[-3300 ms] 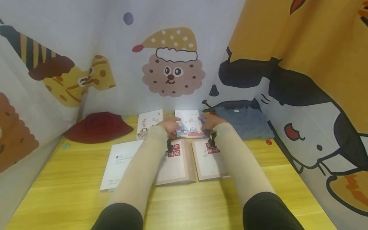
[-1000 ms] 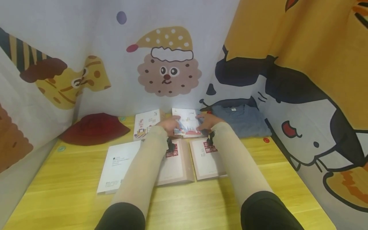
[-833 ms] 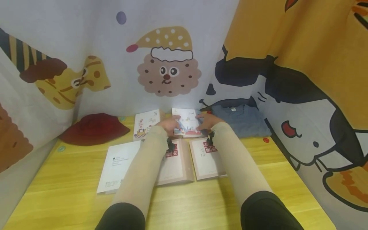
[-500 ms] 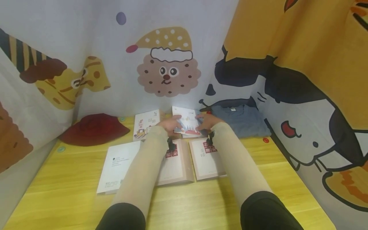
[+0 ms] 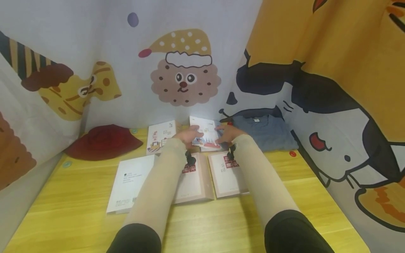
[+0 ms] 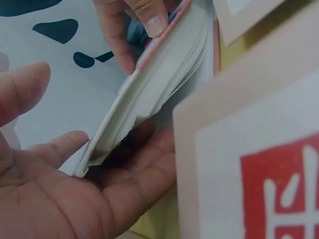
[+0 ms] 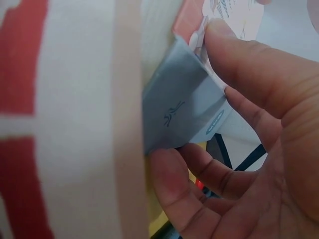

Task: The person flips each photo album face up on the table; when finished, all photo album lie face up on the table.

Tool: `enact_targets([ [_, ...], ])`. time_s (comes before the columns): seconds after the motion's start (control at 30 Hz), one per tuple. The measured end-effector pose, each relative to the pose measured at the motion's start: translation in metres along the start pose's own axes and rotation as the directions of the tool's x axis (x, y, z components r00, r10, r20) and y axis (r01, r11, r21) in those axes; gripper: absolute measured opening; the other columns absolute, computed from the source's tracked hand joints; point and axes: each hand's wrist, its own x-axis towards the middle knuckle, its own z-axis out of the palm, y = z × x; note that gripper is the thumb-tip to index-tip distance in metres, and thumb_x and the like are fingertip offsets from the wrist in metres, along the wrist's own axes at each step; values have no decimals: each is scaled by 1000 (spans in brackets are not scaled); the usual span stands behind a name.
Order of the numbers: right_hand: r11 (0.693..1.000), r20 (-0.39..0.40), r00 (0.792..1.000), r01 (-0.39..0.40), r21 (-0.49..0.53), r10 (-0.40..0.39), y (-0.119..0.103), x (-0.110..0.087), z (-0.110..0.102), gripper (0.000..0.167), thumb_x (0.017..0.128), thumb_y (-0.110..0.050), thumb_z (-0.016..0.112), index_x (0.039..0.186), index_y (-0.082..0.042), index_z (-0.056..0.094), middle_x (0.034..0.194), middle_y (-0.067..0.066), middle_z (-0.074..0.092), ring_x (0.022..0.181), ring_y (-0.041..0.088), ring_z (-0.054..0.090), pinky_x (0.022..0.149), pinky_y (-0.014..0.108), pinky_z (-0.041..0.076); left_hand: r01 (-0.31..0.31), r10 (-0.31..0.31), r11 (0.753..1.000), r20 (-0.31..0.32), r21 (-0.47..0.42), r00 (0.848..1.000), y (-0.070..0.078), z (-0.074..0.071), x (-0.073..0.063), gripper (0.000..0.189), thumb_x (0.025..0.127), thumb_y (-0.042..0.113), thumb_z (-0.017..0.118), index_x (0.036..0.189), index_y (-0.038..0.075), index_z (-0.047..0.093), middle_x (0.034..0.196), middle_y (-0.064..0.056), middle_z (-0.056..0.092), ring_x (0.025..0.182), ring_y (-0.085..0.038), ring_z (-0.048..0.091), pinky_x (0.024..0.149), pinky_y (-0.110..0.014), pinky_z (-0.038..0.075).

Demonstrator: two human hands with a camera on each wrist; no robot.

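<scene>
Both hands hold a white illustrated book (image 5: 205,123) at the back middle, slightly raised and tilted above another book (image 5: 209,149). My left hand (image 5: 187,136) is at its left edge. In the left wrist view the left fingers (image 6: 142,172) reach under the page block (image 6: 159,74), the index finger touches the cover's edge, and the thumb stands off. My right hand (image 5: 230,133) grips the right side. In the right wrist view its thumb (image 7: 249,64) presses the cover, with fingers around the grey spine (image 7: 187,99).
Another illustrated book (image 5: 155,137) lies left of the hands. Two pink-bordered books (image 5: 193,188), (image 5: 226,181) and a white book (image 5: 126,182) lie nearer. A red hat (image 5: 105,142) is far left, a folded blue-grey shirt (image 5: 265,133) far right. A printed curtain (image 5: 110,21) hangs behind.
The book's far edge has risen and the book has turned slightly, baring more of the one below. The left thumb has slid a little to the right over its cover.
</scene>
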Motion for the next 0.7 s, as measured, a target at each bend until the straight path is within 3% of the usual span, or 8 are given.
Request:
enact_targets([
  [0.23, 1000, -2, 1000, -30, 8, 30, 2, 1, 2, 86, 87, -36, 87, 161, -34, 44, 175, 8, 26, 151, 38, 41, 123, 59, 36, 28, -14, 980, -72, 196, 997, -14, -10, 18, 76, 105, 27, 60, 170, 24, 21, 176, -9, 20, 160, -37, 23, 127, -59, 27],
  [0.43, 999, -3, 999, -42, 35, 42, 1, 1, 3, 86, 86, -36, 87, 161, -35, 44, 176, 7, 21, 152, 40, 39, 121, 61, 38, 24, -10, 982, -74, 186, 997, -18, -14, 21, 77, 103, 27, 62, 169, 27, 24, 176, -8, 20, 160, -39, 22, 126, -64, 27],
  [0.7, 1000, 1, 1000, -5, 5, 5, 0, -4, -1, 84, 90, -36, 84, 162, -30, 42, 173, 11, 30, 147, 34, 44, 125, 57, 33, 32, -21, 986, -70, 163, 997, -17, -14, 23, 78, 102, 25, 63, 169, 28, 23, 177, -10, 18, 161, -38, 18, 129, -62, 20],
])
